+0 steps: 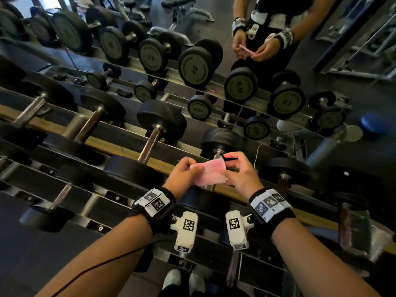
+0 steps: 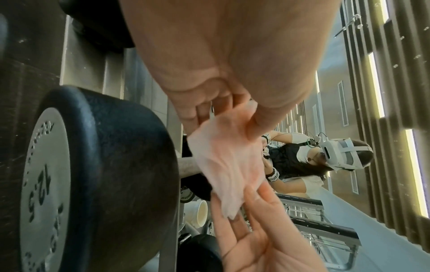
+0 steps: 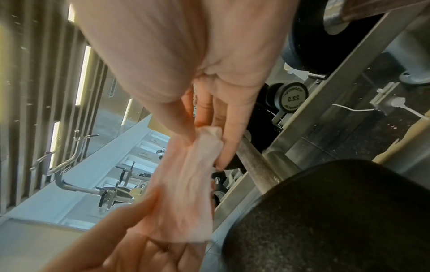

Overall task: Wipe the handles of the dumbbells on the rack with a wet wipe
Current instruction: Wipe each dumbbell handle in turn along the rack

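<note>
Broadly, the rack (image 1: 120,147) tilts its dumbbells (image 1: 150,144) so the steel handles face the person. Just above one handle (image 3: 258,162), the left hand (image 1: 182,172) and right hand (image 1: 237,174) each pinch an end of the pink wet wipe (image 1: 209,173), spreading it, probably to wrap the bar.

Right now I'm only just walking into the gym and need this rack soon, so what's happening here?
A person stands at the dumbbell rack facing a mirror. Their left hand and right hand each pinch an end of a pink wet wipe, spread between them just above a dumbbell handle. The wipe isn't on the handle yet, so wiping of this one seems about to begin.
</note>
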Tool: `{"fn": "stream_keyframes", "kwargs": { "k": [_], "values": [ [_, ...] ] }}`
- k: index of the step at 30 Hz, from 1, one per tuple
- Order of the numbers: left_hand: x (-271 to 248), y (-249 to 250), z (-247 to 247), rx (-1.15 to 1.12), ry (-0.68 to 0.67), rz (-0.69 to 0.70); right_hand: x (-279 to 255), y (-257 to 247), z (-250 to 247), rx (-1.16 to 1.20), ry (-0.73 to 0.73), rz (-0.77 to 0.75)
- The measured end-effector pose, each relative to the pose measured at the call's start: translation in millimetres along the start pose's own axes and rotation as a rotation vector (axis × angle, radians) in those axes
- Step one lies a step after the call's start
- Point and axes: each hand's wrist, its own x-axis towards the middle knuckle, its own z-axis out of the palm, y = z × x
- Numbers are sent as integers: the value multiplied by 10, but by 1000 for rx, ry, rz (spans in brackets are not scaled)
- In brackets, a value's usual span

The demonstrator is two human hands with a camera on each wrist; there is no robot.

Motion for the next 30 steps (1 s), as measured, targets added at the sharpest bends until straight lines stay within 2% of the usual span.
{"fn": "stream_keyframes", "kwargs": {
  "k": [5,8,10,15,19,21,24,27,30],
  "values": [
    [118,33,-157,84,-190,-14,44,22,175,4,22,0],
    [296,59,-266,156,-115,6,-10,84,194,8,81,-4],
    [408,28,-353,149,-64,-48,-109,185,134,-36,100,-3],
    [683,-65,-274,90,-31,-212,-437,444,31,-96,-3,70],
    [772,-52,-10,156,-95,-176,-582,503,95,-50,-31,137],
    [826,-63,54,100,-178,-222,-623,501,111,-7,-35,159],
    [850,-96,117,232,-274,-222,-663,498,113,49,-39,186],
    [859,-168,152,210,-206,-174,-684,514,111,57,-33,188],
    [849,-252,124,212,-232,-180,-696,545,106,4,-18,181]
  ]
}}
